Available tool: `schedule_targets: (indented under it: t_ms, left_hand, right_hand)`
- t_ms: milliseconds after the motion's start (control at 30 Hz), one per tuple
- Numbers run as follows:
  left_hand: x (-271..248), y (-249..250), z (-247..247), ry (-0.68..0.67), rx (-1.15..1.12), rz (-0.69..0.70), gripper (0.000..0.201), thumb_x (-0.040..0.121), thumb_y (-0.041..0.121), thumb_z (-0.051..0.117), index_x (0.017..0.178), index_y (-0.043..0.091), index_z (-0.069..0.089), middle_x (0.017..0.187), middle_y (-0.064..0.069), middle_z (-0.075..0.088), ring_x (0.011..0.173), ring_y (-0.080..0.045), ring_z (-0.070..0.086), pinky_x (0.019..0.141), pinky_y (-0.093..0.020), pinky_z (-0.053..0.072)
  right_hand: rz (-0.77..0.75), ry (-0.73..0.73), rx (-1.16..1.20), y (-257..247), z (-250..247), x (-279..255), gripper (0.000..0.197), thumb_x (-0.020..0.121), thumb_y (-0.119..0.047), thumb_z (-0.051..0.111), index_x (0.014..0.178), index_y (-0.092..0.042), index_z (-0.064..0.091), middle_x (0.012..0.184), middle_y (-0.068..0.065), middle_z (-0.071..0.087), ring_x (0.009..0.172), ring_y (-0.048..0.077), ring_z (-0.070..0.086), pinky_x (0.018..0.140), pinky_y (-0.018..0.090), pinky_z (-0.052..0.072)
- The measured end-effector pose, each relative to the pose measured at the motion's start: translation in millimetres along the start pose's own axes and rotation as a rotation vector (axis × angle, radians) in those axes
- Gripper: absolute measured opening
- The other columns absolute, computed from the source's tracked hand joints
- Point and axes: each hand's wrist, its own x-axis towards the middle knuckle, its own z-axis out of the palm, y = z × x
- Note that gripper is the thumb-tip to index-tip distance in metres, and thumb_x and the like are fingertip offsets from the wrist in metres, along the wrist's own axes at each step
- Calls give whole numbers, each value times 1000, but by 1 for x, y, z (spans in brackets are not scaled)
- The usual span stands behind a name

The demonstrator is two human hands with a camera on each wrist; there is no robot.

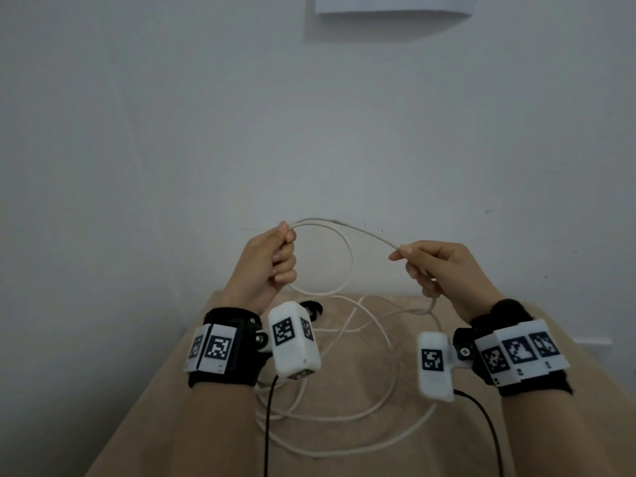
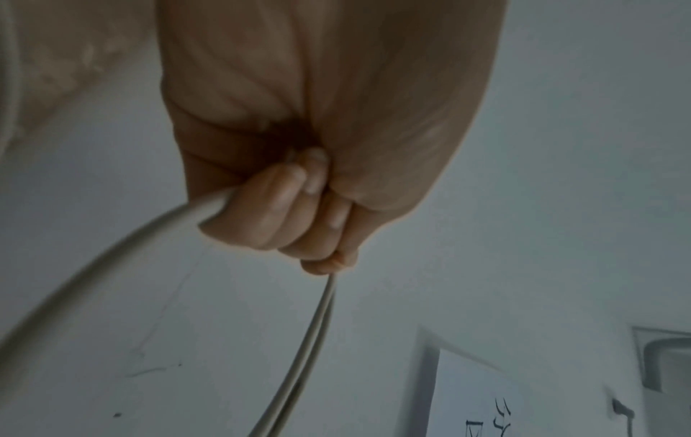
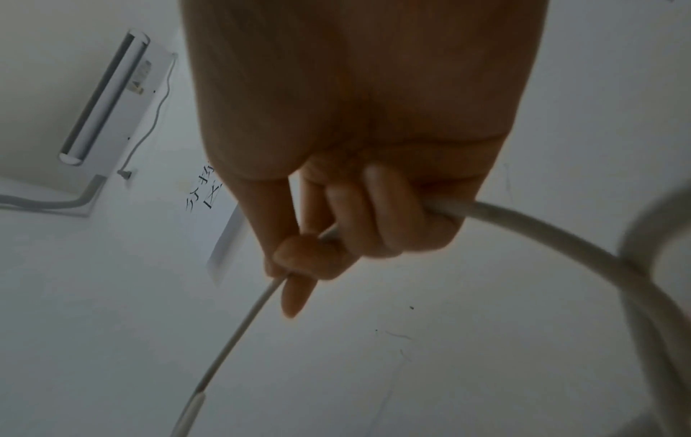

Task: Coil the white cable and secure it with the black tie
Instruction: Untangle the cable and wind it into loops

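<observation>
Both hands are raised above the beige table (image 1: 344, 466). My left hand (image 1: 275, 259) grips one hanging loop of the white cable (image 1: 347, 256), fingers curled round the strands (image 2: 318, 319). A span of cable arcs across to my right hand (image 1: 423, 266), which pinches it between thumb and forefinger (image 3: 295, 266) and lets it run through the curled fingers (image 3: 523, 218). The remaining cable lies in loose turns on the table (image 1: 361, 414). The black tie (image 1: 315, 308) lies on the table near the far edge, partly hidden behind my left wrist camera.
A white wall (image 1: 309, 132) rises right behind the table, with a sheet of paper (image 1: 392, 5) fixed high on it. Black leads (image 1: 266, 425) run from both wrist cameras across the table toward me.
</observation>
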Motion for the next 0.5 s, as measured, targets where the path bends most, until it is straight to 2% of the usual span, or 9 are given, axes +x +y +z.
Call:
schedule_targets:
  t_ms: [167,300,400,500]
  left_hand:
    - [2,-5,10,2,-21,21,32,103,29,37,75,15,44,46,10,26,35,-1,20,35,-14,20]
    - [3,-9,21,-32,41,19,32,103,30,37,75,15,45,48,10,26,36,-2,20,36,-14,21]
    - [3,-11,26,-54,78,11,33,103,30,37,76,14,44,48,10,25,36,-2,20,36,-14,22]
    - [3,-12,27,-67,89,3,33,103,31,37,76,14,44,49,10,26,36,-2,21,36,-14,24]
  right_hand:
    - [41,-151,33,-6,10,-2,21,95,-13,52,96,-11,73,78,5,70,49,15,49,45,24,40]
    - [31,-173,39,-12,25,-2,24,95,-27,52,105,-14,70,96,5,74,46,14,49,40,20,32]
    - [7,-133,35,-12,32,-1,29,97,-31,48,101,-12,69,89,5,74,39,12,41,38,17,24]
    - [-35,-103,78,-9,35,1,31,98,-27,47,87,-8,68,74,4,70,37,11,30,38,17,19]
